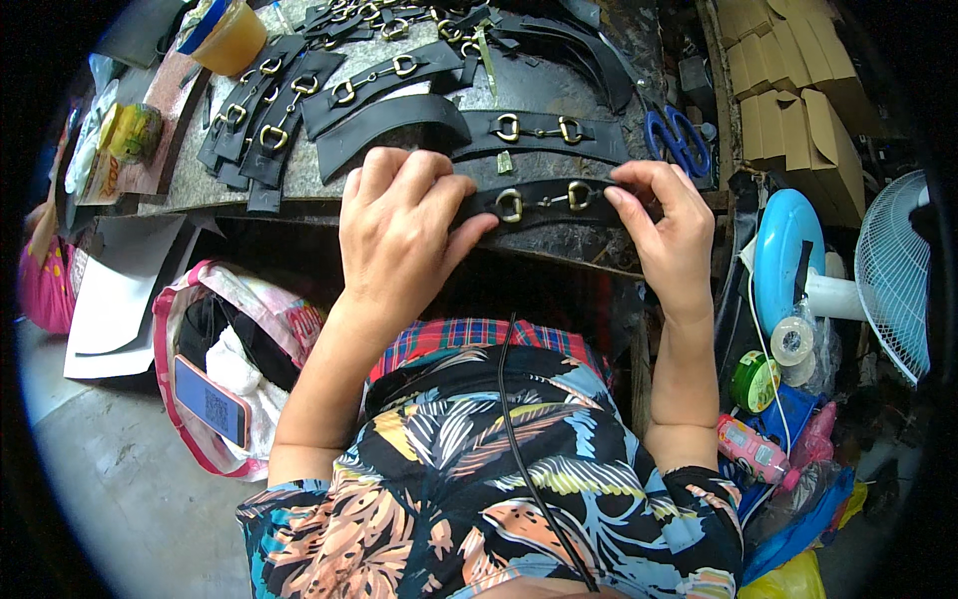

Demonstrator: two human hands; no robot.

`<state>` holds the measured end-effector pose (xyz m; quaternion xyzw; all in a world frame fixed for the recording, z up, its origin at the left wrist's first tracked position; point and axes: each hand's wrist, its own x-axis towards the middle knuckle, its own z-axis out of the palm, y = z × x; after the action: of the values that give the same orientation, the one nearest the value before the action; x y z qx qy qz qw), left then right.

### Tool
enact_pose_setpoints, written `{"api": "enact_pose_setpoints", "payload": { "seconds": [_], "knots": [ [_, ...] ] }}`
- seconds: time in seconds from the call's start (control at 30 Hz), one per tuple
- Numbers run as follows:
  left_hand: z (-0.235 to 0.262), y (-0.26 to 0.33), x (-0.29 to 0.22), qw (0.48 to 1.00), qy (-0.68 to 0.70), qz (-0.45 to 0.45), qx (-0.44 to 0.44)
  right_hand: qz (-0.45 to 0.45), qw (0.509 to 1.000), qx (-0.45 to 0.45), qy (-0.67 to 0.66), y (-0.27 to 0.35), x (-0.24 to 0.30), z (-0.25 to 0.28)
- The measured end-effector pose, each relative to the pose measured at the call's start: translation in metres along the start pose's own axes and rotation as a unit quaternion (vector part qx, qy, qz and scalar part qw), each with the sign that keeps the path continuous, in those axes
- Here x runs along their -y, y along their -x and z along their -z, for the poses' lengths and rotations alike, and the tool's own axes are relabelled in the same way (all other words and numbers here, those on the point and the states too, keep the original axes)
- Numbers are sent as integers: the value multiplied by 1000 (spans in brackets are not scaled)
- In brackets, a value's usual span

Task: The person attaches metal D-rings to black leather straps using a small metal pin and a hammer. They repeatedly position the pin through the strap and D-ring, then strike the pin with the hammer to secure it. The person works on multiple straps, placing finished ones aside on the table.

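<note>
A black leather-like strap with a gold horsebit fitting (545, 203) stretches between my hands at the table's front edge. My left hand (399, 230) is closed over its left end, thumb beside one ring and the other fingers curled. At the opposite end my right hand (667, 225) pinches the strap between thumb and forefinger. Just beyond lies a similar strap with a gold bit (544, 133), a small yellowish scrap (504, 161) near its lower edge. A plain curved black strap (389, 132) rests above my left hand, partly covered by it.
More bit-trimmed straps (284, 115) lie at the table's left, near a tub of amber stuff (228, 38). Blue-handled scissors (675, 140) sit at the right end. A fan (895, 275) and cardboard boxes (798, 130) stand right; a bag with a phone (212, 401) is lower left.
</note>
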<state>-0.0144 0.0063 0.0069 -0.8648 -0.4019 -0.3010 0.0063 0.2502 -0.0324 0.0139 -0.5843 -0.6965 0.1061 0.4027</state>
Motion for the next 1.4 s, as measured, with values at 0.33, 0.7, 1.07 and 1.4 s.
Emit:
{"api": "enact_pose_setpoints", "payload": {
  "seconds": [0.33,0.7,1.07,1.4],
  "knots": [
    [-17,3,6,998,18,7,-66,116,982,-18,148,-18,0,-10],
    [-34,10,19,993,3,-62,-105,147,975,-4,168,-29,-10,-38],
    [-34,10,18,992,-12,-62,-105,204,972,0,113,-27,-6,-32],
    [-31,9,16,994,-2,-54,-95,179,981,62,51,-31,-3,-23]
  ]
}}
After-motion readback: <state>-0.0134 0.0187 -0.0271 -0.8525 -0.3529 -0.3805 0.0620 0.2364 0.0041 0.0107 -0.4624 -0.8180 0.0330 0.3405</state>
